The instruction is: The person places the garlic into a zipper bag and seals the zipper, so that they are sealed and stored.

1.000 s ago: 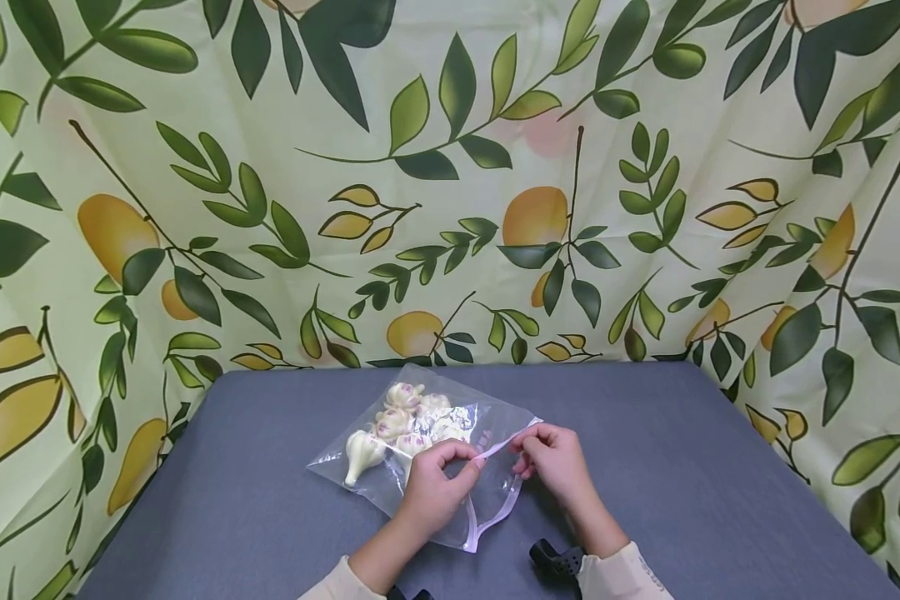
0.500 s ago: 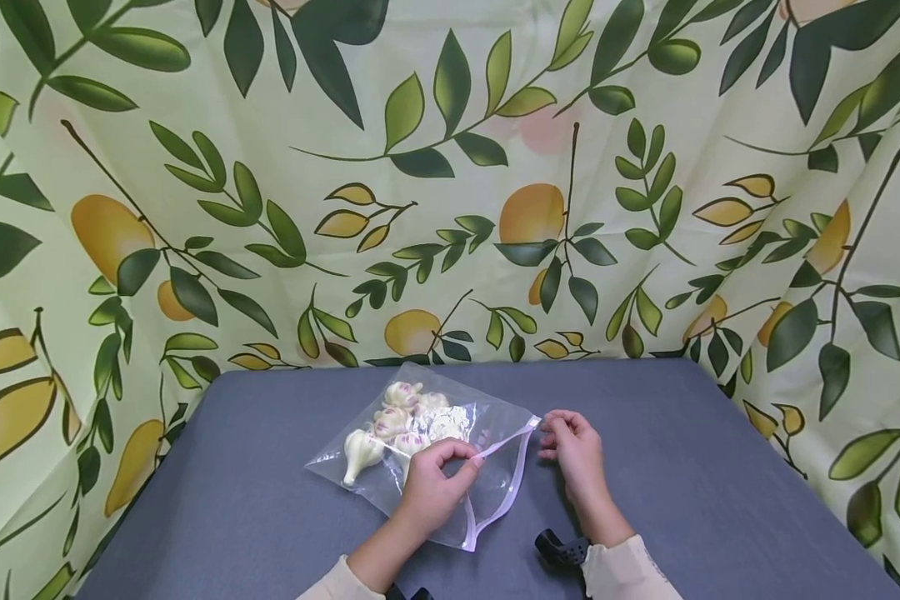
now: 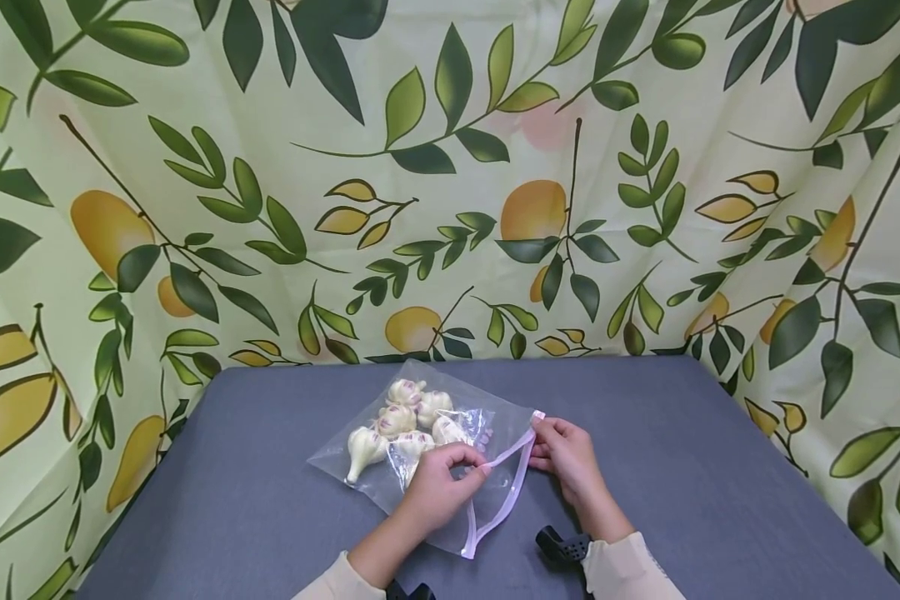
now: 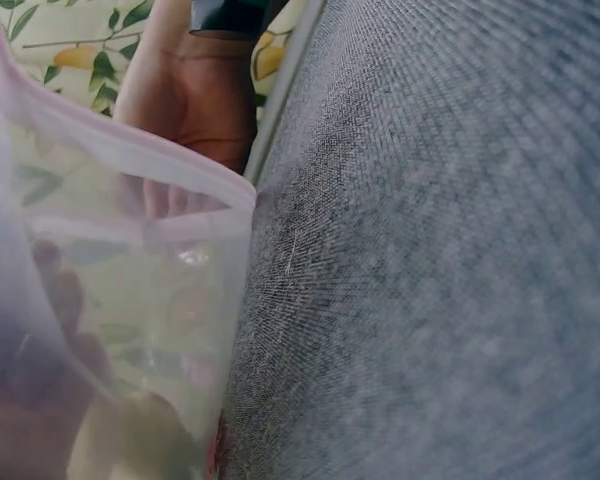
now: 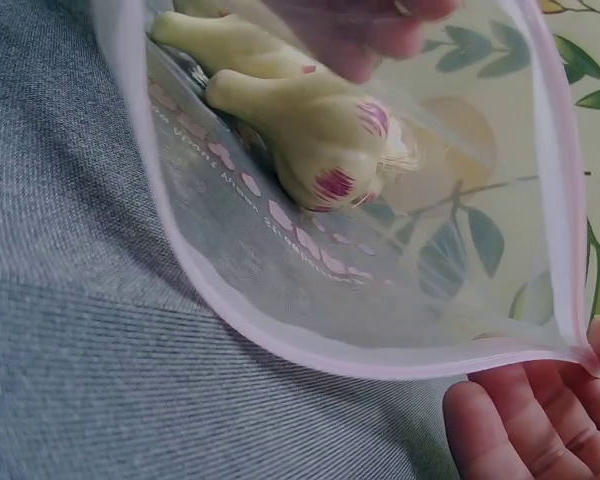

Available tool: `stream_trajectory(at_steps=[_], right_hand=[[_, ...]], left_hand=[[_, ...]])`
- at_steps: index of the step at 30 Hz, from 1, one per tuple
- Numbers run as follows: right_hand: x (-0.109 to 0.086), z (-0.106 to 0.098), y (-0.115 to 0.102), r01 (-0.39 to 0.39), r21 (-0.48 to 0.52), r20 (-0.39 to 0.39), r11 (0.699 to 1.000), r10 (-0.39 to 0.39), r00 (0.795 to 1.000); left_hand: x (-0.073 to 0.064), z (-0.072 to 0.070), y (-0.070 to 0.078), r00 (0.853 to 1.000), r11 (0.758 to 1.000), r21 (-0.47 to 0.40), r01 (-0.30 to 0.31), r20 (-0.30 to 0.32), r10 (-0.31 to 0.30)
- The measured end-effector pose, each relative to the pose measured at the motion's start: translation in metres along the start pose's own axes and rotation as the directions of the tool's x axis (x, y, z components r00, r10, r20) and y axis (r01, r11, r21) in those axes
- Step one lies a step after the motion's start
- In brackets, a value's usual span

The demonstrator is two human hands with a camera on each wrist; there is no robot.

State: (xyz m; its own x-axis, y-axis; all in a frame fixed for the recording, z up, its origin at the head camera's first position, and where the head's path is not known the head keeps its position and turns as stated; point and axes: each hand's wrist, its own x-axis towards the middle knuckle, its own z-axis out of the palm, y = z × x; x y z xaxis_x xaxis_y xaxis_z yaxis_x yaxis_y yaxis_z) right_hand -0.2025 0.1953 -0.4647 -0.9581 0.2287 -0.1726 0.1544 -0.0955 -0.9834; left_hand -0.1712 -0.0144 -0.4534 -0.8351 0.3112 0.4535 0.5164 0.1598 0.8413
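Observation:
A clear zip bag [image 3: 501,400] with a pink-edged mouth lies on the table, its mouth gaping toward the front right. Inside are several garlic bulbs [image 3: 396,421], white with purple streaks; one garlic bulb [image 5: 320,135] shows closely through the mouth in the right wrist view. My left hand [image 3: 441,487] pinches the upper rim of the mouth near its middle. At the bag's far right corner, my right hand [image 3: 570,458] pinches the rim between thumb and fingers. In the left wrist view, the right hand [image 4: 190,110] appears behind the bag's pink rim [image 4: 170,160].
The bag rests on a grey cloth-covered table [image 3: 270,517]. Behind it and along both sides hangs a curtain [image 3: 450,275] printed with leaves and fruit. A black wrist device [image 3: 560,547] sits below the right wrist.
My right hand has slid right along the rim to the bag's corner, drew slightly off it, and now grips that corner. My left hand keeps its pinch almost in place.

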Motion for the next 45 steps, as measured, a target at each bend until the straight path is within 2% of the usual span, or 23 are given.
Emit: stream_trajectory(at_steps=[3,6,12,15,22,29,32,34,37,39,41,45], right_hand=[[0.001,-0.002,0.000,0.008,0.005,-0.009,1.000,-0.008,1.000],[0.001,-0.003,0.001,0.018,0.011,-0.015,1.000,-0.018,1.000],[0.003,-0.005,0.003,0.012,0.020,-0.013,1.000,-0.011,1.000],[0.004,-0.005,0.005,0.010,0.030,-0.010,0.999,-0.009,1.000],[0.006,-0.005,0.006,0.020,0.041,-0.005,0.999,-0.020,1.000],[0.006,-0.007,0.007,0.024,0.052,-0.006,0.998,-0.024,1.000],[0.007,-0.007,0.007,0.027,0.061,0.002,0.998,-0.027,1.000],[0.007,-0.008,0.007,0.028,0.066,0.006,0.997,-0.028,1.000],[0.009,-0.008,0.008,0.032,0.067,0.009,0.997,-0.033,0.999],[0.009,-0.008,0.009,0.036,0.064,0.007,0.997,-0.037,0.999],[0.009,-0.008,0.010,0.044,0.059,0.004,0.997,-0.044,0.999],[0.008,-0.006,0.011,0.068,0.026,0.009,0.997,-0.068,0.998]], left_hand=[[0.000,0.001,-0.004,0.997,0.999,0.031,0.008,0.076,-0.010],[-0.001,0.002,-0.006,0.987,0.997,0.077,0.019,0.158,-0.031],[-0.002,0.003,-0.011,0.944,0.976,0.214,0.036,0.313,-0.103],[-0.004,0.002,-0.012,0.931,0.962,0.274,0.015,0.348,-0.113],[-0.005,0.001,-0.008,0.902,0.941,0.331,-0.069,0.423,-0.083],[-0.005,0.001,-0.003,0.862,0.915,0.367,-0.169,0.505,-0.043],[-0.005,0.001,-0.001,0.833,0.903,0.383,-0.192,0.550,-0.057],[-0.006,0.001,0.002,0.806,0.891,0.399,-0.219,0.588,-0.065],[-0.007,0.000,0.005,0.766,0.886,0.400,-0.236,0.638,-0.083],[-0.008,0.001,0.006,0.750,0.880,0.402,-0.253,0.656,-0.084],[-0.009,0.002,0.006,0.741,0.888,0.393,-0.240,0.665,-0.095],[-0.010,0.003,0.005,0.741,0.899,0.386,-0.208,0.662,-0.113]])
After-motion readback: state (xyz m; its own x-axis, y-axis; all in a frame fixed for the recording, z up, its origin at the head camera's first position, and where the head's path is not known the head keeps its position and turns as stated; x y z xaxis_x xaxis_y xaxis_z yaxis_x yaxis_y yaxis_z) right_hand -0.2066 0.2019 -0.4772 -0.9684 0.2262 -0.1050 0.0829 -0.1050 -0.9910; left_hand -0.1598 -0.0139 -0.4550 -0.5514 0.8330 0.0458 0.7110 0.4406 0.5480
